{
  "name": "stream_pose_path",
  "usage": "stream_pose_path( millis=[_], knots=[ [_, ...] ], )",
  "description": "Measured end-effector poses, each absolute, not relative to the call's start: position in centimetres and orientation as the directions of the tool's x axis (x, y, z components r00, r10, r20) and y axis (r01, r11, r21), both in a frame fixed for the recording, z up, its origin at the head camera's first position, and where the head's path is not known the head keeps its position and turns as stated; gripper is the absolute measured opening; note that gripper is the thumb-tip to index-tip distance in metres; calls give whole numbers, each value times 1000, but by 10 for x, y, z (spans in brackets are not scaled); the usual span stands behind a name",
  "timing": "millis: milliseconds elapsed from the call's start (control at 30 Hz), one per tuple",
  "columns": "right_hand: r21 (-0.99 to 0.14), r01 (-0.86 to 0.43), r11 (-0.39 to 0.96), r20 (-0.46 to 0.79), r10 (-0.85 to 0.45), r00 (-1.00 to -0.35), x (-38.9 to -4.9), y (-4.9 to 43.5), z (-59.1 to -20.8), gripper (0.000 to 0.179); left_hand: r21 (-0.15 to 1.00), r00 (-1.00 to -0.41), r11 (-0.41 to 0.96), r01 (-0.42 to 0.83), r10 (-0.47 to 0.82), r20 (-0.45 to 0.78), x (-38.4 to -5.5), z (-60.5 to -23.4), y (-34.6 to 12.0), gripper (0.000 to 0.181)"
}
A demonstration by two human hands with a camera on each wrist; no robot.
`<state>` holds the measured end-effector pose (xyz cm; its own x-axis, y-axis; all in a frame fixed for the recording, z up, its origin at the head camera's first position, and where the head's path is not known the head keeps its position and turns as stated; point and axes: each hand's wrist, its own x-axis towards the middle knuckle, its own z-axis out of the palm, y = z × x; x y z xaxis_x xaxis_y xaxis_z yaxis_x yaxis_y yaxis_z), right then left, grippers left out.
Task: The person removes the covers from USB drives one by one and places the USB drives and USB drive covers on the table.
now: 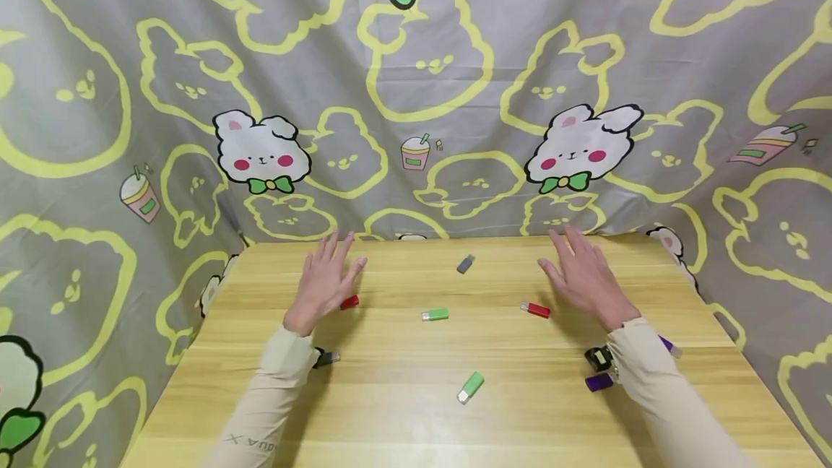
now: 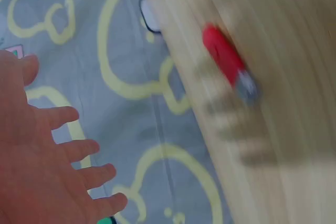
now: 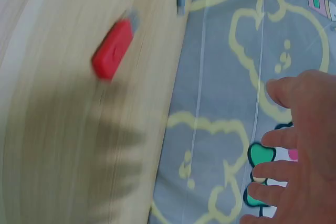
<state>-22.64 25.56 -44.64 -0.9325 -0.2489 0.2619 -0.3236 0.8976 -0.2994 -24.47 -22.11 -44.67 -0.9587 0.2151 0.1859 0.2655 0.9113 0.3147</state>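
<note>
One red stick (image 1: 349, 302) lay on the left-edge half of the bench (image 1: 390, 425), partly hidden in the head view by the left hand (image 1: 323, 282), which hung above the wood with fingers spread. A second red stick (image 1: 538, 310) lay on the right-edge half, near the right hand (image 1: 585, 280), also raised with its fingers spread. In the wrist views each red stick was well apart from the fingers, and shadows fell on the wood. Between the hands, a grey stick (image 1: 464, 264) lay near the far edge. A green stick (image 1: 438, 314) lay farther from that edge, and another green stick (image 1: 472, 385) closer to the near edge. A dark stick (image 1: 329, 358) lay just beside the left sleeve (image 1: 276, 381). By the right sleeve (image 1: 669, 396) lay a purple stick (image 1: 599, 382), and a second purple stick (image 1: 668, 345), partly hidden, lay nearer the right edge. A printed curtain (image 1: 455, 139) hung beyond the far edge.
</note>
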Motion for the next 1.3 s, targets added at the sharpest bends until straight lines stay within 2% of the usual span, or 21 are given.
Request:
stream_pose_path(
  millis=[200, 300, 633, 900, 1300],
  knots=[
    [-322, -358, 876, 284, -271, -920, -236, 227, -452, 61, 442, -937, 832, 336, 246, 249, -245, -458, -188, 66],
    [-331, -361, 872, 267, -281, -922, -243, 208, -456, 59, 512, -942, 794, 327, 232, 241, -245, -464, -172, 66],
    [-420, -297, 858, 185, -239, -953, -269, 153, -478, 53, 737, -937, 582, 345, 170, 305, -249, -479, -137, 57],
    [-497, -230, 837, 116, -199, -973, -287, 134, -488, 50, 787, -944, 522, 329, 185, 272, -248, -482, -136, 51],
    [-485, -77, 871, 4, -86, -996, -305, 107, -497, 53, 786, -949, 532, 315, 207, 240, -243, -484, -133, 53]
  ],
)
